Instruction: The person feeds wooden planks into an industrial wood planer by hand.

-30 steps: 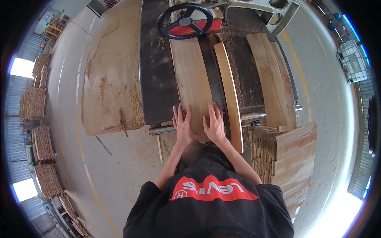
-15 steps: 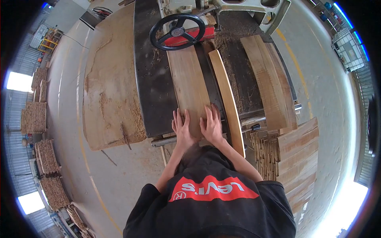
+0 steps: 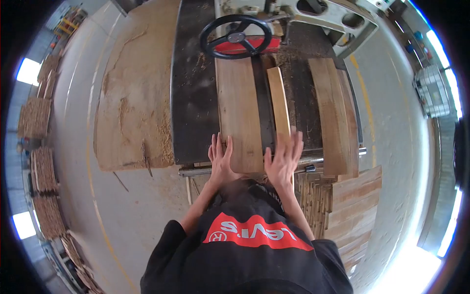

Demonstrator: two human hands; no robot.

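Observation:
A wide wooden board (image 3: 240, 108) lies lengthwise on the dark machine table (image 3: 196, 98), its far end at the red guard (image 3: 245, 45) under a black handwheel (image 3: 236, 37). My left hand (image 3: 221, 158) rests on the board's near left edge, fingers outstretched and apart. To the right of that board, a narrow wooden strip (image 3: 278, 98) runs alongside, separated by a dark gap. Over the strip's near part is my right hand (image 3: 284, 159), slightly blurred, its fingers extended and spread; it hides part of the strip.
More boards (image 3: 330, 112) lie on the table's right side. Stacked planks (image 3: 355, 210) stand below them at the right. A sawdust-covered sheet (image 3: 132, 98) is on the left. A metal roller (image 3: 196, 171) runs along the table's near edge.
My right hand has moved off the wide board rightward onto the narrow strip. My left hand stays at the board's left edge. The camera view has shifted slightly.

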